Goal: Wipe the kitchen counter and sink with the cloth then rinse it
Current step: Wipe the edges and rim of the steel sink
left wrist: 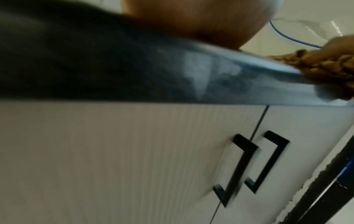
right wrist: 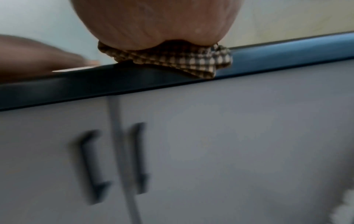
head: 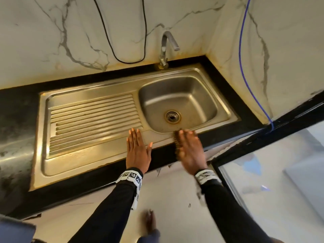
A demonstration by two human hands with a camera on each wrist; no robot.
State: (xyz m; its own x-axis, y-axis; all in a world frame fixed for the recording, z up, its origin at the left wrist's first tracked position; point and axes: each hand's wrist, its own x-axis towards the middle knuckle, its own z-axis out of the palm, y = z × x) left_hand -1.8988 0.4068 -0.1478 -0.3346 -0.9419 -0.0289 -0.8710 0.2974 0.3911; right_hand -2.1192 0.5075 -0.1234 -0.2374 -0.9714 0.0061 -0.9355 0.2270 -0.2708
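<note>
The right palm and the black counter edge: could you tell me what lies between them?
The folded checked cloth, pressed flat under the right hand onto the counter edge; the right wrist view shows it best.

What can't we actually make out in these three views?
- Cloth: mostly hidden under the right hand in every view; its full size is unknown.
- Right hand's fingers: motion-blurred in the head view, cut off by the top edge in the right wrist view.
- Left hand: only a blurred sliver in the left wrist view.
- Cabinet handles: smeared by blur.
</note>
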